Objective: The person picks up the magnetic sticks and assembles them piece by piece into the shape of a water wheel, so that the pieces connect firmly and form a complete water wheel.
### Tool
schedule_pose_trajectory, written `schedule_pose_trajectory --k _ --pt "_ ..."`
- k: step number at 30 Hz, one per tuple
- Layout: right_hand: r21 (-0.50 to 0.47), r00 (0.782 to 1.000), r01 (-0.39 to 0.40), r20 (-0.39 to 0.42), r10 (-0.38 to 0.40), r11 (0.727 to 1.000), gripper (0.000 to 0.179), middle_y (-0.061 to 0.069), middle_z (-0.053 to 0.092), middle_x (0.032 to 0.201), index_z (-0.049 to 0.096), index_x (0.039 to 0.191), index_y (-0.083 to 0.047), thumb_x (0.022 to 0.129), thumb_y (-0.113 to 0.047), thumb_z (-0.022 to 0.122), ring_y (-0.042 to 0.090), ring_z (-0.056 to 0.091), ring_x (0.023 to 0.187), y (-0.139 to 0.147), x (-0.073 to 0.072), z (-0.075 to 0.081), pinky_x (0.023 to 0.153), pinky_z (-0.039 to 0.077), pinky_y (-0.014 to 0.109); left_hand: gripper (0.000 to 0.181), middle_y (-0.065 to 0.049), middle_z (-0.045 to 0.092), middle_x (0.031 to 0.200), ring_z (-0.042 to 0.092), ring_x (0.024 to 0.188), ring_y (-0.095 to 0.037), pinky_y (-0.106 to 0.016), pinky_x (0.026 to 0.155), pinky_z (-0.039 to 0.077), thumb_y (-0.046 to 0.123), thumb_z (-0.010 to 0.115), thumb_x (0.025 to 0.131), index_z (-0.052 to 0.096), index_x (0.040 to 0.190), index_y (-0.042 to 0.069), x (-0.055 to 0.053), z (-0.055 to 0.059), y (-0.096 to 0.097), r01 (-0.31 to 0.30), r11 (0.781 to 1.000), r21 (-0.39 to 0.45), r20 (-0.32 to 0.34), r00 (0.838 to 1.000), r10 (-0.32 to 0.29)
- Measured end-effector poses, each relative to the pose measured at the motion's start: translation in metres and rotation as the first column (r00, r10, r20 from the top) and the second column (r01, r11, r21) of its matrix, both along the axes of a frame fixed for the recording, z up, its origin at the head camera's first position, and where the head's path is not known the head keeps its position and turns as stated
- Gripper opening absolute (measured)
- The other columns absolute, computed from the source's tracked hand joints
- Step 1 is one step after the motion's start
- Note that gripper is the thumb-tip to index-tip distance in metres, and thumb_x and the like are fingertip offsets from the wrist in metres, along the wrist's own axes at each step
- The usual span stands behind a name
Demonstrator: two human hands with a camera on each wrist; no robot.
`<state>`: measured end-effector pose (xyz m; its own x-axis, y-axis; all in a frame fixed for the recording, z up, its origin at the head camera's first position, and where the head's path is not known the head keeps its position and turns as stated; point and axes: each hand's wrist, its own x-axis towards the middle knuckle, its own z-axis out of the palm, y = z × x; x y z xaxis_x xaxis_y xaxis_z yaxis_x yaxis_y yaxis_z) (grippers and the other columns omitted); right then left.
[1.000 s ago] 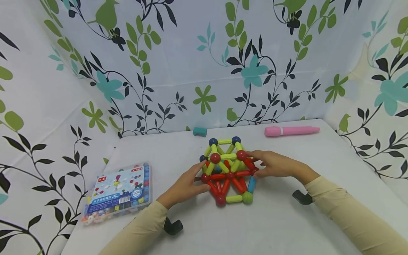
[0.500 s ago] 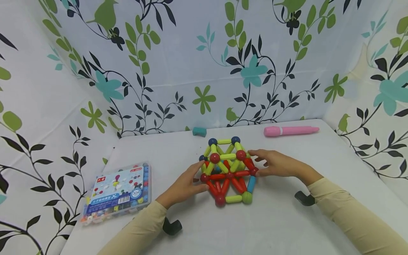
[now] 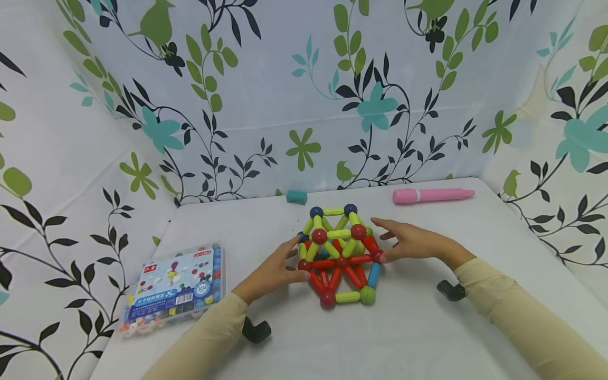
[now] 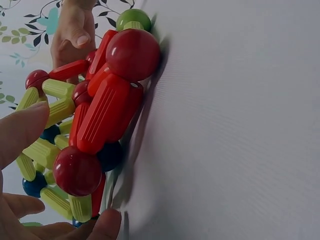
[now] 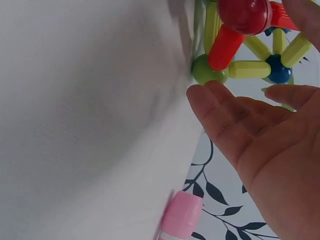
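Observation:
A domed frame of magnetic rods and balls point(image 3: 341, 262) stands on the table between both hands. Yellow-green rods and dark blue balls form its top, while red rods and balls make up most of its front. My left hand point(image 3: 272, 273) is at its left side, fingertips right at the rods and thumb by a red ball point(image 4: 77, 171). On the other side, my right hand point(image 3: 414, 244) has its fingers spread and its thumb beside the right red ball. In the right wrist view, its fingertips lie just below a green ball point(image 5: 210, 69). Neither hand grips the frame.
At left lies a clear plastic case point(image 3: 177, 287) of small coloured parts with a printed label. A pink pen-shaped item point(image 3: 433, 196) and a small teal block point(image 3: 296, 197) lie at the table's back, before a leaf-patterned cloth point(image 3: 266, 95).
My right hand's fingers have lifted and drawn away from the frame's upper right. My left hand's fingers and thumb have eased slightly outward. The frame stands where it was.

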<state>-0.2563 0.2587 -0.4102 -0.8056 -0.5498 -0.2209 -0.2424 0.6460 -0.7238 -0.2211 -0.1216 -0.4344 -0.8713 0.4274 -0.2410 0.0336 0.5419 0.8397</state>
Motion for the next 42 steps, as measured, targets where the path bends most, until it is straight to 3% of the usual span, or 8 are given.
schedule_pose_trajectory --k 9,16,21,25,31,42 --pt "-0.011 0.997 -0.001 0.081 0.001 1.0 0.107 0.022 0.028 0.164 0.019 0.163 -0.011 0.083 -0.046 0.08 0.04 0.053 0.133 -0.003 -0.01 -0.01 0.099 0.052 0.059 0.106 -0.006 0.038 0.159 0.047 0.137 -0.034 -0.062 0.103 0.048 0.041 0.087 0.079 0.022 0.163 0.031 -0.011 -0.004 0.004 -0.032 0.999 0.029 0.094 0.995 0.029" --pt "0.003 0.991 0.011 0.135 -0.011 1.0 0.107 0.018 0.036 0.16 0.02 0.164 -0.016 0.081 -0.045 0.081 0.035 0.056 0.13 -0.006 -0.017 -0.013 0.101 0.049 0.062 0.107 -0.006 0.038 0.159 0.05 0.135 -0.032 -0.062 0.106 0.045 0.04 0.087 0.08 0.021 0.163 0.031 -0.017 -0.006 0.005 -0.05 0.998 0.044 0.108 0.993 0.045" --pt "-0.03 0.982 0.011 0.188 -0.005 0.999 0.106 0.016 0.032 0.162 0.02 0.164 -0.018 0.08 -0.041 0.081 0.032 0.055 0.128 -0.009 -0.021 -0.014 0.099 0.052 0.056 0.109 -0.013 0.05 0.147 0.064 0.117 -0.027 -0.057 0.109 0.045 0.038 0.086 0.082 0.015 0.164 0.027 -0.022 -0.008 0.006 -0.043 0.995 0.087 0.142 0.989 0.03" --pt "-0.044 0.978 0.013 0.209 -0.003 0.999 0.108 0.015 0.03 0.163 0.019 0.164 -0.02 0.079 -0.041 0.082 0.033 0.052 0.13 -0.009 -0.024 -0.016 0.1 0.052 0.056 0.113 -0.013 0.045 0.151 0.067 0.105 -0.025 -0.054 0.112 0.042 0.035 0.087 0.081 0.011 0.165 0.027 -0.026 -0.009 0.007 -0.042 0.99 0.132 0.186 0.982 0.016" --pt "-0.068 0.977 0.008 0.211 0.006 0.998 0.11 0.014 0.03 0.163 0.019 0.164 -0.02 0.076 -0.039 0.082 0.033 0.05 0.131 -0.011 -0.026 -0.016 0.1 0.051 0.056 0.112 -0.011 0.029 0.162 0.065 0.109 -0.026 -0.055 0.116 0.038 0.031 0.088 0.081 0.013 0.165 0.025 -0.027 -0.009 0.007 -0.058 0.983 0.176 0.188 0.982 0.024" --pt "-0.104 0.985 -0.014 0.171 0.031 0.995 0.103 0.013 0.033 0.163 0.02 0.163 -0.021 0.081 -0.043 0.078 0.033 0.046 0.136 -0.012 -0.029 -0.013 0.104 0.048 0.058 0.107 -0.013 0.043 0.154 0.069 0.108 -0.024 -0.051 0.11 0.046 0.03 0.086 0.083 0.017 0.164 0.026 -0.023 -0.01 0.005 -0.074 0.979 0.191 0.211 0.977 0.032"
